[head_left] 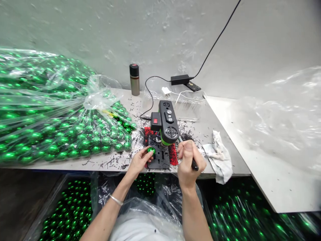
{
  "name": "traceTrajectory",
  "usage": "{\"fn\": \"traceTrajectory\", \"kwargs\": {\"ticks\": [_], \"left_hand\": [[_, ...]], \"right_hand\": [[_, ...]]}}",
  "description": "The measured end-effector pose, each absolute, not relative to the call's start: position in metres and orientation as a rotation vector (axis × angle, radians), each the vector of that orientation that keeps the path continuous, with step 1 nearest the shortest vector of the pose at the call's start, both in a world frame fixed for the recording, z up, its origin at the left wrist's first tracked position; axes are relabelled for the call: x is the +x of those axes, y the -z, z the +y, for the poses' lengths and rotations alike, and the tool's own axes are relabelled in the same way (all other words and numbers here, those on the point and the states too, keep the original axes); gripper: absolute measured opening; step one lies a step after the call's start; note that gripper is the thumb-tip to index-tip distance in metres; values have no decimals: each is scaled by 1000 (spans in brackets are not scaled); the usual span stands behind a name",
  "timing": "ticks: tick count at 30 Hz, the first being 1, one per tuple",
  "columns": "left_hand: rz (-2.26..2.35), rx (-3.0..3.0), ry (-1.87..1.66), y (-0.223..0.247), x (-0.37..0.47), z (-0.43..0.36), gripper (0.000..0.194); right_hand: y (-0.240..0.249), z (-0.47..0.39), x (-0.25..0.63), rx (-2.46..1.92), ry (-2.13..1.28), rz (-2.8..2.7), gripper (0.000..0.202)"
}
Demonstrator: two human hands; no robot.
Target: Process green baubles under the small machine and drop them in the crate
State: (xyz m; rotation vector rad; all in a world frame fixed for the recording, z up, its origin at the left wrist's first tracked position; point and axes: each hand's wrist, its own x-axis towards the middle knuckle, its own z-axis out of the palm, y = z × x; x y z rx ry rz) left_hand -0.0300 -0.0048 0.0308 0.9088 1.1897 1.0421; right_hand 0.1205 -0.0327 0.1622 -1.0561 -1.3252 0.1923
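My left hand (140, 160) pinches a shiny green ball (151, 151) between thumb and fingers, over the left part of a black slotted base plate (159, 157). My right hand (189, 159) is closed around a black-ended handle (194, 165) at the right of a small black machine (168, 122). The machine has a red switch, round vents and a green lower rim, and it stands above the plate. Red material (173, 154) shows on both sides of the plate.
A large clear bag of green balls (62, 127) fills the table's left. Behind stand a bottle (134, 80) and a black adapter (180, 79) with cables. A white cloth (220, 157) lies at the right edge. Black scraps litter the tabletop. More green balls (72, 204) are below.
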Motion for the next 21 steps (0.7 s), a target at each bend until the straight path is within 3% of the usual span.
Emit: {"fn": "traceTrajectory", "kwargs": {"ticks": [11,21], "left_hand": [[1275,2091,-944,-26,-23,10,36],[1329,2275,-1005,-15,-15,7,35]], "right_hand": [[-156,-36,120,-1058,-161,-1343,38],[-146,-40,125,-1068,-180,-1366,33]]}}
